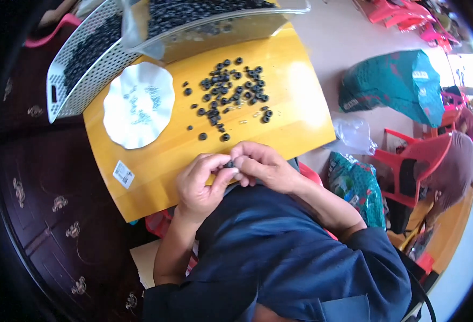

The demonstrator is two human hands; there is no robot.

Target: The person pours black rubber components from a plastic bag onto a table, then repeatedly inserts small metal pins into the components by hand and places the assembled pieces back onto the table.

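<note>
Close to my body, over the near edge of the yellow table (161, 182), my two hands meet. Between thumb and fingers my left hand (201, 180) pinches a small black ring-shaped part (229, 165). My right hand (260, 165) is closed against the same spot, its thumb and fingertips pressed together at the part; whatever it grips there is too small to make out. Just beyond my hands lie loose black ring-shaped parts (226, 137), and farther off a scattered pile (223, 86) of them with tiny pale pieces (243, 122) among them.
A white wavy-rimmed plate (116, 115) holding small thin pieces stands at the left, near a white label (123, 174). Behind it are a perforated white basket (65, 104) and a clear bin (215, 40) full of black parts. Green sacks (392, 86) and a red chair (427, 155) stand right.
</note>
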